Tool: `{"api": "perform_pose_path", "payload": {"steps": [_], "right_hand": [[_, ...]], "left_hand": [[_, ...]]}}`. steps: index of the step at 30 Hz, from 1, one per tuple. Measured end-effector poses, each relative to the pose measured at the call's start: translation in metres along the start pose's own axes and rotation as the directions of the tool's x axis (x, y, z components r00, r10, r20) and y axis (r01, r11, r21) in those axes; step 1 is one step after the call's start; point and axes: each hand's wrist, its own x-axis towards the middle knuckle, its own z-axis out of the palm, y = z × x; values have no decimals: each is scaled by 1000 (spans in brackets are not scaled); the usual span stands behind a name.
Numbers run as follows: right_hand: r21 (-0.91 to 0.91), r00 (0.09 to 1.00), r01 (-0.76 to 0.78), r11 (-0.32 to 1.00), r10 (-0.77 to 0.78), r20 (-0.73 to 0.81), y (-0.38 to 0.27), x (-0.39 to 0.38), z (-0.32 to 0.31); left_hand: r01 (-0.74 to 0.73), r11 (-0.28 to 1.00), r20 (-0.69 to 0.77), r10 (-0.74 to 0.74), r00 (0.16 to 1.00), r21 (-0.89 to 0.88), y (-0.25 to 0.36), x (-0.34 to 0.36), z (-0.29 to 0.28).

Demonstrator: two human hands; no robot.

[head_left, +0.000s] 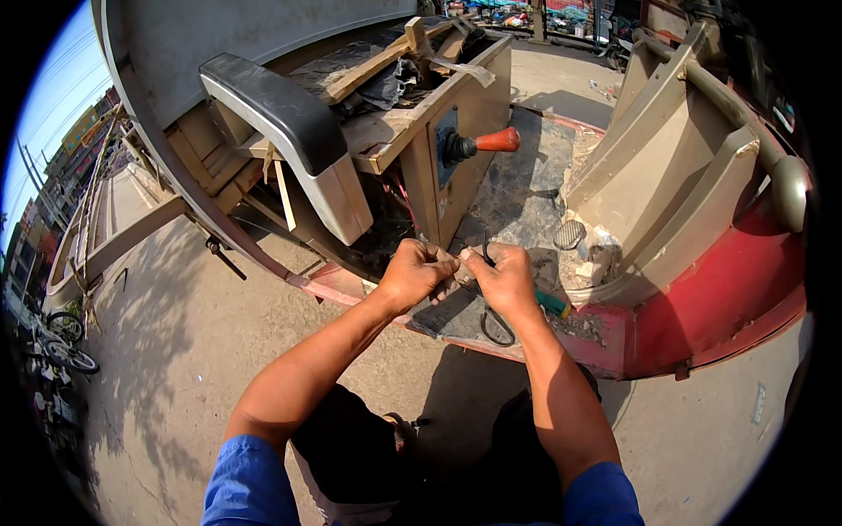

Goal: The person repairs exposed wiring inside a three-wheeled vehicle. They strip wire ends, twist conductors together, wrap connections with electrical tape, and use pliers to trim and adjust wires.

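My left hand and my right hand meet above the floor edge of an open red and tan vehicle, fingertips pinched together on something thin, apparently part of a black cable that loops down beneath my right hand. What exactly lies between the fingers is too small to make out. A green tool handle lies just right of my right hand, partly hidden by it. The dirty floor plate is behind my hands.
A black and grey armrest and a wooden-topped box with a red lever stand ahead. A curved tan panel with rubble at its foot is at right. Bicycles stand on the pavement far left.
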Motion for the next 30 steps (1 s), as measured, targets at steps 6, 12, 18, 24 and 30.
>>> {"api": "perform_pose_path", "payload": {"steps": [6,12,18,24,30], "right_hand": [[-14,997,-56,998,55,-53,4,0,4],[111,992,-125,986,126,-2,4,1,-7],[211,996,-92,973,94,0,8,1,-4],[64,995,-91,994,89,33,3,1,-8],[64,993,-104,993,107,-40,8,-1,1]], "left_hand": [[-438,2,346,609,714,899,-3,-5,16],[-141,909,-79,186,979,392,16,-8,8],[330,742,163,-291,943,-584,14,-4,9],[125,930,56,-112,992,-346,-4,1,5],[-439,82,297,625,722,895,1,-7,15]]}}
